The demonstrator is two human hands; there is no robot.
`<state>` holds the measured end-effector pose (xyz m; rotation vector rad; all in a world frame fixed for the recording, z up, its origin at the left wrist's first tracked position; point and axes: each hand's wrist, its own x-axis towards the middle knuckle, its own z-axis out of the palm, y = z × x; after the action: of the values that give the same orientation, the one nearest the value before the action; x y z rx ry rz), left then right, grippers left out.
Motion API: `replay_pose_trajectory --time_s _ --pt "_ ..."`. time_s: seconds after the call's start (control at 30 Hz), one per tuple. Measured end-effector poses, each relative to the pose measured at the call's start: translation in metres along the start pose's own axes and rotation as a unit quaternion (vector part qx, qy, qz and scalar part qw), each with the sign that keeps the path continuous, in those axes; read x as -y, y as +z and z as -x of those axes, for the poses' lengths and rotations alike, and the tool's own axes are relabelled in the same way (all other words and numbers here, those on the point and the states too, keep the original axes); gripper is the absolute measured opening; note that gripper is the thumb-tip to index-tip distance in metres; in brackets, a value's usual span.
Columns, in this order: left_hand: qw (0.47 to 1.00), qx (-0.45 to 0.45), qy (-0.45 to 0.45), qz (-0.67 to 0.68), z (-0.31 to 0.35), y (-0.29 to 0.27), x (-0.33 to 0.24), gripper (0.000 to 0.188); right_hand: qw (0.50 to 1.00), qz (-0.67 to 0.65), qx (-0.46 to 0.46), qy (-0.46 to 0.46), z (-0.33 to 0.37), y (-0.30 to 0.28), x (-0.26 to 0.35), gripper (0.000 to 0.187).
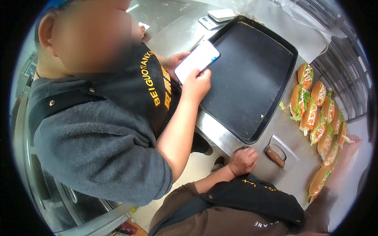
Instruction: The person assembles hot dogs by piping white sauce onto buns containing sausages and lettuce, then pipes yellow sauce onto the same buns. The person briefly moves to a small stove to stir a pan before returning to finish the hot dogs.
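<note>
- Yellow lettering is running across the co-worker's apron (136, 84) and the wearer's apron (252, 198); small white letters are showing on the wearer's brown shirt (236, 224).
- The phone (199, 59) is glowing too pale for its screen to be read; the co-worker's two hands (197, 84) are gripping it above the tray's left side.
- The left hand (243, 160) is curling closed at the counter's near edge, just below the tray; whether it is holding anything, I cannot tell.
- The right hand (353, 144) is blurring slightly, its fingers closing on a white tip (348, 139) beside the sandwiches; contact cannot be told.
- The sandwiches (315, 118) are lying clustered along the counter's right side, most showing white sauce over greens.
- The black tray (244, 78) is filling the middle, its raised rim curving near the front edge.
- A strip of counter (297, 143) is running between tray and sandwiches, the wooden-handled cutter (275, 157) lying at its lower part.
- The scale (212, 23) is sitting by the tray's far corner.
</note>
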<state>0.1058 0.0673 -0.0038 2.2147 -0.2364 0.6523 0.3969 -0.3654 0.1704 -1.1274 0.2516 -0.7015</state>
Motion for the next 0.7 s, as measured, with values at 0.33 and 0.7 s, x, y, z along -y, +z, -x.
replay_pose_trajectory --time_s 0.33,0.7 --pt "0.999 0.014 0.029 0.021 -0.001 -0.006 0.004 0.012 0.999 0.036 0.025 -0.018 0.022 0.036 -0.012 0.042" --pt "0.998 0.031 0.040 0.039 0.001 -0.003 0.013 0.013 0.999 0.037 0.033 -0.014 0.027 0.045 -0.019 0.042"
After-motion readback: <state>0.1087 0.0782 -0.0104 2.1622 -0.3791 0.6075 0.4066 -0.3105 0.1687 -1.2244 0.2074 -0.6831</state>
